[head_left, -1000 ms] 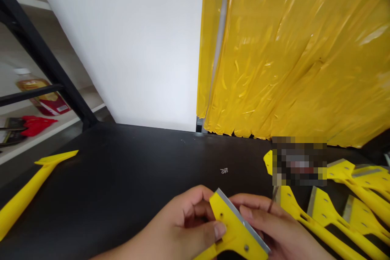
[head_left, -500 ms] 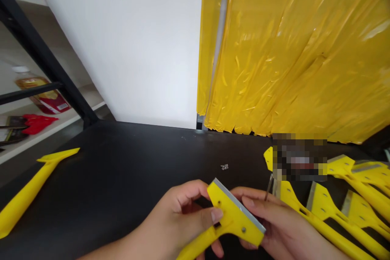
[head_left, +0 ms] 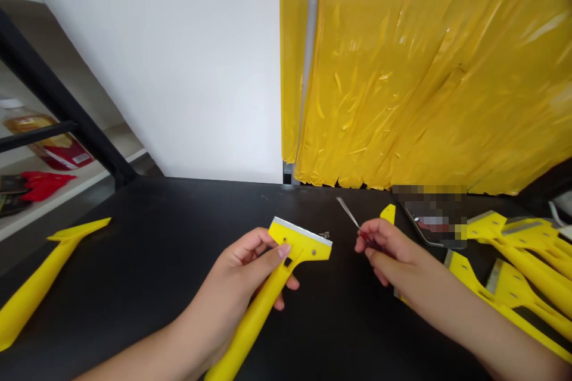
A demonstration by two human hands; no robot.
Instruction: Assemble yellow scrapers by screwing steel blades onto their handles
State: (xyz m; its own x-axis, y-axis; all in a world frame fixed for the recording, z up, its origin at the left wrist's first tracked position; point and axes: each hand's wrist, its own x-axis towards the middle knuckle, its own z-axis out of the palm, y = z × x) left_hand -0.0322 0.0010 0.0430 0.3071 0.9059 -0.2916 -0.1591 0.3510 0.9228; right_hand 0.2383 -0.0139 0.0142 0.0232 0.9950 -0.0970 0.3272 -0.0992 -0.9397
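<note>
My left hand [head_left: 239, 280] is closed around the neck of a yellow scraper [head_left: 257, 315], its thumb pressed on the face of the head. A metal blade edge runs along the top of that head, and a screw shows near its right end. To the right, my right hand [head_left: 397, 253] pinches a thin metal-shafted tool, apparently a small screwdriver [head_left: 348, 212], pointing up and left. Its grip end is mostly hidden by the fingers, with a bit of dark red visible. Tiny metal pieces [head_left: 325, 235], likely screws, lie on the table just behind the scraper's blade.
Several yellow scrapers [head_left: 513, 286] lie at the right, beside a phone [head_left: 420, 232] partly blurred out. Another yellow scraper [head_left: 42, 274] lies at the left of the black table [head_left: 147, 262]. Behind stand a white panel [head_left: 179, 59] and yellow plastic sheeting [head_left: 402, 71]. Shelves with a bottle [head_left: 49, 134] are at far left.
My left hand has moved the scraper up and left, turning its blade edge closer to level. My right hand has come away from the scraper to the right, with the screwdriver in its fingers.
</note>
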